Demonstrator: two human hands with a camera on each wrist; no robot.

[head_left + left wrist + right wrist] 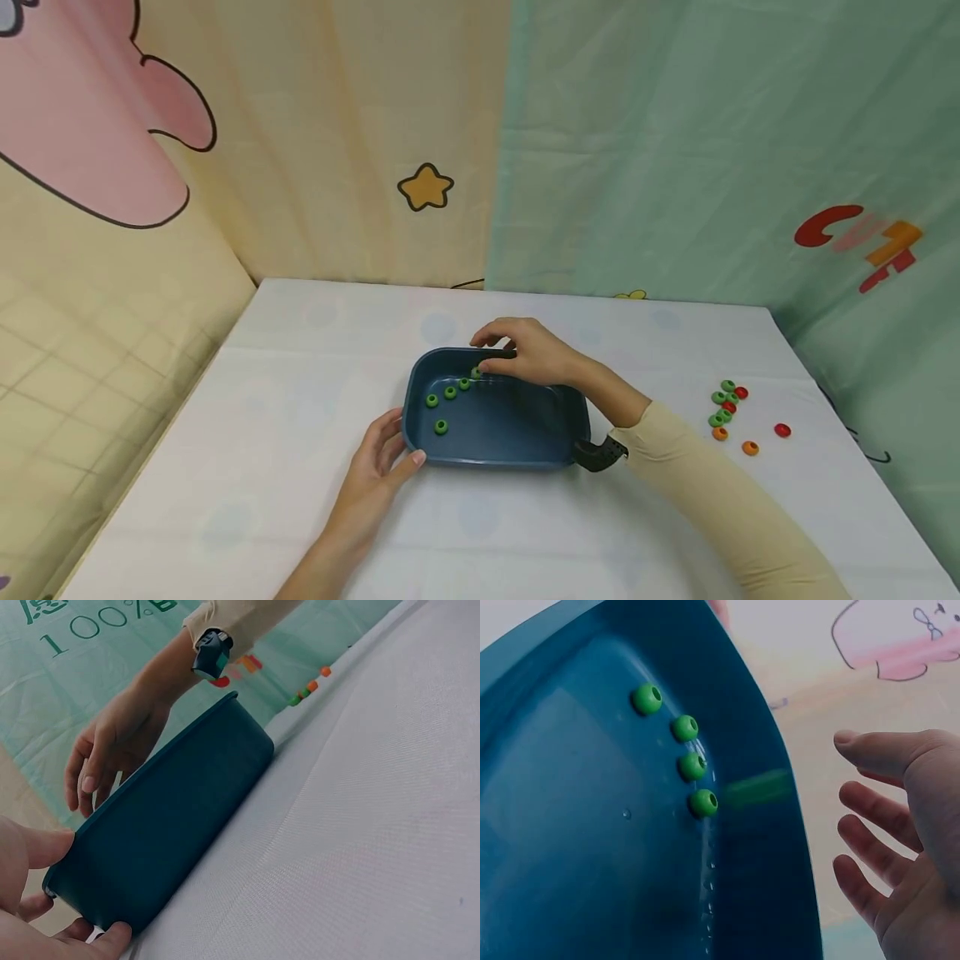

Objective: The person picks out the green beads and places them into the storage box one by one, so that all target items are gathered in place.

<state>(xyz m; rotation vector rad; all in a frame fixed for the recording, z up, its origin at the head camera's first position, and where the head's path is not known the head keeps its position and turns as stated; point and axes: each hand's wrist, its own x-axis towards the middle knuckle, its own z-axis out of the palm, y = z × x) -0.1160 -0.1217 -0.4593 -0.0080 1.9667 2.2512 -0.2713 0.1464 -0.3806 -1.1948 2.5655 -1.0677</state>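
A blue rectangular tray (510,425) stands on the table, with several green beads (450,392) along its left and far sides. At its near left corner my left hand (382,458) grips it, thumb on one side and fingers on the other. Over the far rim is my right hand (536,354), fingers apart and nothing between them. Just by its thumb a green bead (477,372) shows inside the tray; in the right wrist view a green bead is a blurred streak (757,789) against the wall.
Right of the tray lie several green beads (717,398), red beads (782,430) and orange beads (750,448) on the white tablecloth (247,433). A black strap with a wrist camera (600,454) is on my right wrist. Printed curtains (360,100) rise behind the table.
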